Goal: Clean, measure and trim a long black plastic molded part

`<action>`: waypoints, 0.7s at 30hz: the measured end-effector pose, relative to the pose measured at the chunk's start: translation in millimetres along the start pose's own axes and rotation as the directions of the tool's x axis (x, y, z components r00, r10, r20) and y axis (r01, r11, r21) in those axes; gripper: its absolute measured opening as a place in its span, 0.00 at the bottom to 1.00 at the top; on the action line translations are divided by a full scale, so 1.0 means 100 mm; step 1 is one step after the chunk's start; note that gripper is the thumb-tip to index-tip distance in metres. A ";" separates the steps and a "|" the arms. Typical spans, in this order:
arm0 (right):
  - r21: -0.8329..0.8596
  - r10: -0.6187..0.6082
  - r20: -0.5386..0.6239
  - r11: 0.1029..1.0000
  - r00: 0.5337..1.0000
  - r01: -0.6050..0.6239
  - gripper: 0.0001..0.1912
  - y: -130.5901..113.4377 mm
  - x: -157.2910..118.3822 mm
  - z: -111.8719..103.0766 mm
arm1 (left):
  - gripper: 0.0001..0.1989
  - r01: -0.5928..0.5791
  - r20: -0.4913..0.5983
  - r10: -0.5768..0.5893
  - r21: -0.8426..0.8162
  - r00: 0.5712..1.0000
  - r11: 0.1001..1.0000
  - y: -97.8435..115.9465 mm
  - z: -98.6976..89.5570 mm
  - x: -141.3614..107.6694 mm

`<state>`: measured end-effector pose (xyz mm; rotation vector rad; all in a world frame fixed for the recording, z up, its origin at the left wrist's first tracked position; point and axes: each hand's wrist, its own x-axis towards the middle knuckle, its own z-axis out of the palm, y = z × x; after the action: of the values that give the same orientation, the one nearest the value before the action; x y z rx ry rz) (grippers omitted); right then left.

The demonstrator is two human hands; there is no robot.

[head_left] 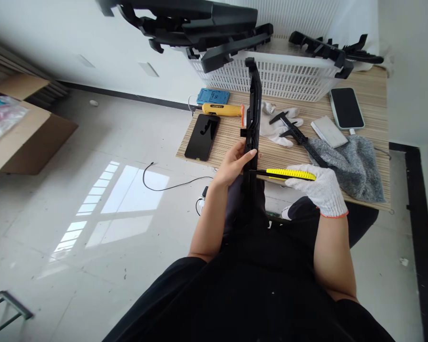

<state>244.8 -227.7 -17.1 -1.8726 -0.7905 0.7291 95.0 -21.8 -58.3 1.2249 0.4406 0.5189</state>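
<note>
My bare left hand (pixel 231 164) is closed around a long black plastic part (pixel 256 97), which stands lengthwise in front of me. Its upper end reaches up to the white basket; the lower end runs down between my legs. In a white knit glove, my right hand (pixel 323 187) grips a tool with a ridged yellow handle (pixel 288 174). The tool's thin dark end meets the black part just below my left thumb; whether it touches cannot be made out. A black caliper (pixel 299 135) and a white glove (pixel 280 128) lie on the table beyond.
A white basket (pixel 285 78) with several black plastic parts (pixel 214 33) stands at the back of the wooden table (pixel 271 159). Around it are phones (pixel 202 137), a yellow-handled tool (pixel 221 109), a blue box (pixel 213 96) and a grey cloth (pixel 356 166). A cable (pixel 174 187) trails on the floor.
</note>
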 end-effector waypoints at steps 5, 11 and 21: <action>-0.041 -0.022 -0.065 0.999 0.998 0.020 0.20 0.05 -0.03 0.01 | 0.21 0.016 -0.017 -0.016 -0.022 1.000 1.000 0.01 0.02 0.00; -0.022 -0.019 -0.057 1.000 0.998 0.017 0.21 0.04 -0.04 0.04 | 0.24 0.038 -0.014 -0.038 -0.036 0.999 0.999 0.02 0.03 0.01; -0.068 -0.022 -0.083 0.998 0.996 0.017 0.20 0.06 -0.01 0.08 | 0.22 -0.018 -0.025 0.017 -0.025 1.000 1.000 -0.02 0.00 0.02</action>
<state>239.4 -226.5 -25.0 -1.9401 -0.7876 0.6146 97.2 -21.3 -60.3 1.2003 0.4436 0.5537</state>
